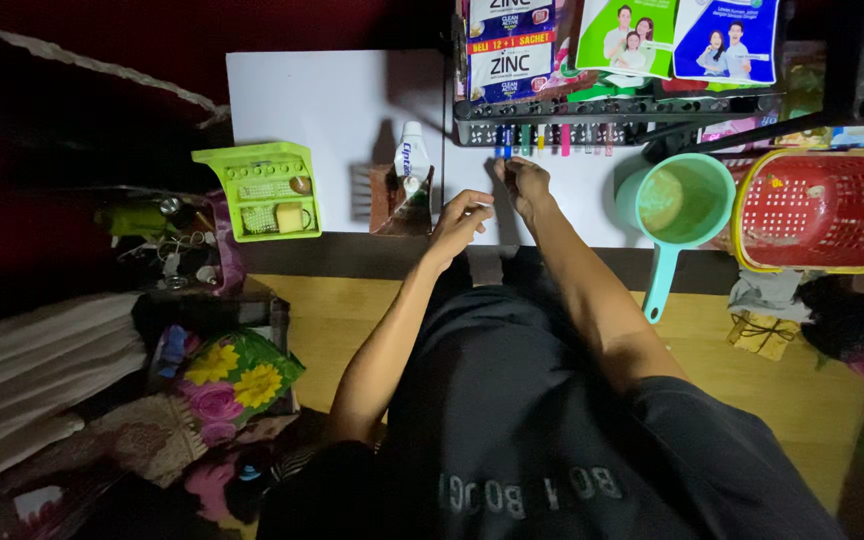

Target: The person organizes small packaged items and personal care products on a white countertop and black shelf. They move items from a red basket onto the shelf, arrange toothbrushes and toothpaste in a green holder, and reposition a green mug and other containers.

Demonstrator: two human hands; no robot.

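Note:
My right hand [525,183] reaches up to a black wire rack [642,108] on which several coloured stick-like items hang. Its fingertips pinch the lower end of a blue one [501,148]. My left hand [460,224] hovers a little lower and to the left over the white board [322,110], fingers closed on a small white piece [481,206]. Both forearms stretch out from my dark shirt. Beside the left hand, a white tube [410,152] stands in a brown holder [401,200].
Sachet strips and packets [510,45] hang above the rack. A lime green tray [257,190] sits at the board's left edge. A teal dipper [674,205] and a red basket [820,210] lie to the right. Cloth and flowered clutter [222,375] fills the lower left.

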